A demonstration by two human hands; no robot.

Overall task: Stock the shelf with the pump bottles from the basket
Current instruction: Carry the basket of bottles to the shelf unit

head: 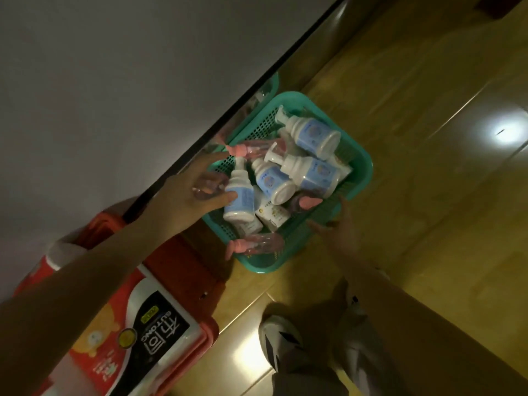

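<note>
Shoes, red pack, then both my hands at the basket.
Beside my two grey shoes (281, 338), one red pack (148, 318) reads "SUTONG". My left hand (194, 192) curls round a clear bottle (210, 185) at the green basket (363, 172); my right hand (340, 227) rests spread on its rim. Inside lie four blue-labelled white bottles (311, 135) and three pink pumps (237, 150); their print is unreadable.

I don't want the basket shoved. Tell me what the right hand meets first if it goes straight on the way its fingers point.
The teal basket: the right hand points at its near rim, perhaps already touching; depth is unclear. White pump bottles lie just beyond.
</note>
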